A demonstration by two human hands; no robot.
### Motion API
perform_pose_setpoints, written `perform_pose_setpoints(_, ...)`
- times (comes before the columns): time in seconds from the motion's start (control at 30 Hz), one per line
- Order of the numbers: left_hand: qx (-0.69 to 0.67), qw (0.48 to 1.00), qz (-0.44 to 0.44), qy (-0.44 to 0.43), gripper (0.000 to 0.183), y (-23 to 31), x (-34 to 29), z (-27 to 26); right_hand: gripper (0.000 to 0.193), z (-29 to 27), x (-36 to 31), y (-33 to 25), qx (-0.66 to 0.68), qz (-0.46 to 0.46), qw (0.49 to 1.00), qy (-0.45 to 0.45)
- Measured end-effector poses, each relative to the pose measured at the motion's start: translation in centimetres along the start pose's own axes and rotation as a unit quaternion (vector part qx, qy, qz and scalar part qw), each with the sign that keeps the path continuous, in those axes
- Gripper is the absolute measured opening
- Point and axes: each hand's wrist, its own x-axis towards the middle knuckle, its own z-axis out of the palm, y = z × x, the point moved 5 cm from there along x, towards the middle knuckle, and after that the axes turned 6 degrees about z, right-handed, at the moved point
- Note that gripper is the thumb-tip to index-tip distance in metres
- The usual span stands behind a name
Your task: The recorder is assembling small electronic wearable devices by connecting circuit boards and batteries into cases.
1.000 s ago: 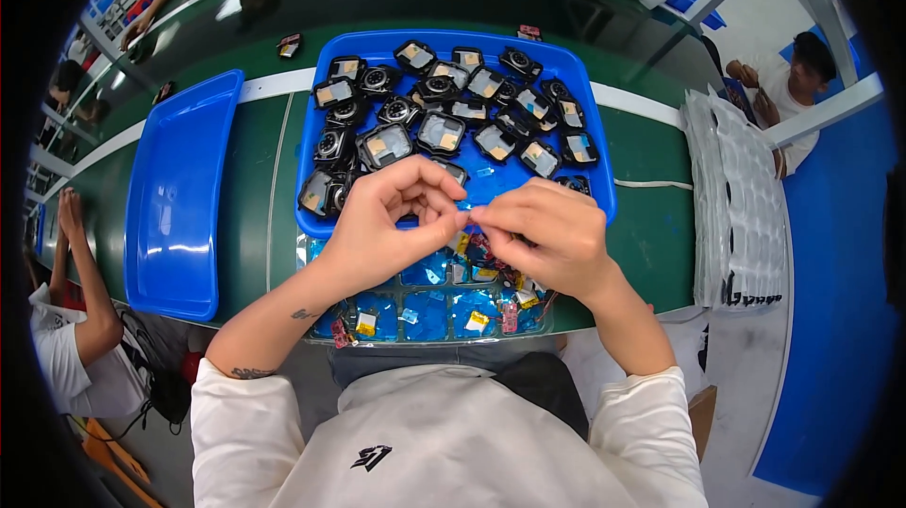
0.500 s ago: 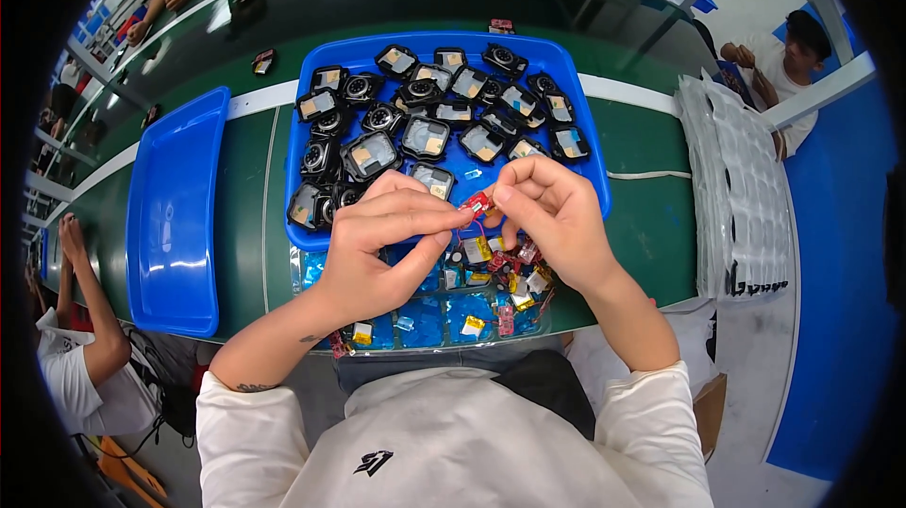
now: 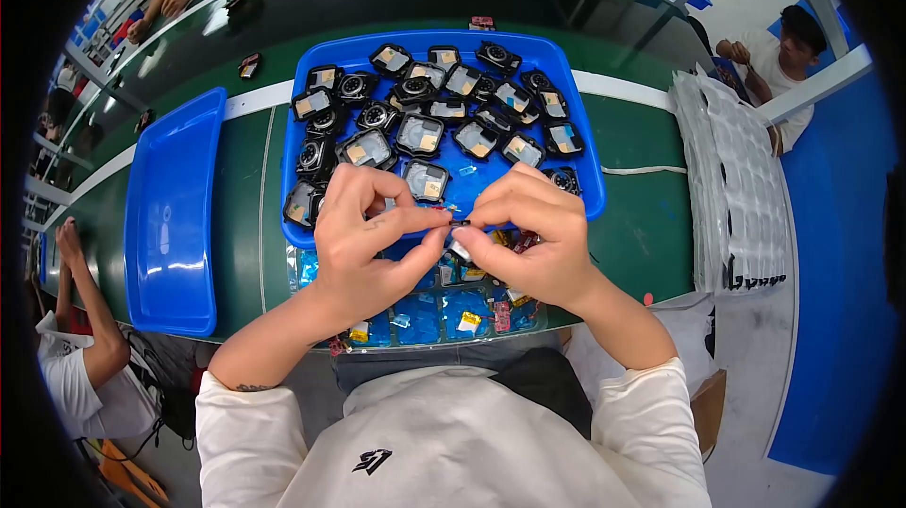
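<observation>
Both my hands meet over the near edge of a large blue tray (image 3: pixel 587 154). My left hand (image 3: pixel 370 236) pinches one end of a small red circuit board (image 3: pixel 442 209), mostly covered by the fingers. The fingertips of my right hand (image 3: pixel 533 236) close on a small dark part (image 3: pixel 461 223) at the board's other end. Whether that part is joined to the board I cannot tell. Black watch-like housings (image 3: pixel 420 133) fill much of the tray, some face up. Below my hands, a clear compartment tray (image 3: pixel 429 343) holds red boards and silver-and-yellow battery cells (image 3: pixel 470 321).
A second blue tray (image 3: pixel 175 225) lies to the left on the green conveyor table (image 3: pixel 646 196). Stacked clear plastic trays (image 3: pixel 736 187) stand at the right. Small pieces (image 3: pixel 249 65) lie on the far belt. Other people sit at left and right, and one works across the belt.
My hands have drawn closer together, the right one moving left and slightly down. The red board has turned and shows less of its face. Pieces on the far belt have shifted left.
</observation>
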Motion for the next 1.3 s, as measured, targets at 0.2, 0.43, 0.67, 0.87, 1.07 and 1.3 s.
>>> perform_pose_setpoints(0.2, -0.014, 0.997, 0.07, 0.018, 0.02, 0.7, 0.4, 0.4, 0.008, 0.2, -0.3, 0.6, 0.032, 0.073, 0.997, -0.025)
perform_pose_setpoints(0.43, -0.207, 0.973, -0.085, -0.059, 0.013, -1.1, -0.3, 0.8, 0.006, -0.2, -0.7, 2.0, 0.174, 0.205, 0.962, -0.043)
perform_pose_setpoints(0.67, -0.429, 0.874, -0.211, -0.09, 0.008, -2.1, -1.2, 1.9, 0.011, 0.3, -0.9, 2.4, 0.363, 0.235, 0.899, -0.073)
perform_pose_setpoints(0.87, -0.411, 0.876, -0.217, -0.129, 0.009, -2.2, -1.3, 2.1, 0.014, 1.3, -1.4, 2.2, 0.382, 0.331, 0.849, -0.153)
perform_pose_setpoints(1.07, -0.426, 0.883, -0.152, -0.125, 0.005, -2.0, -0.9, 1.9, 0.016, 1.4, -1.4, 2.3, 0.36, 0.38, 0.843, -0.124)
perform_pose_setpoints(1.3, -0.569, 0.75, -0.338, 0.011, 0.008, -4.7, -2.0, 2.0, 0.022, 0.2, -0.1, 0.1, 0.009, 0.086, 0.981, -0.173)
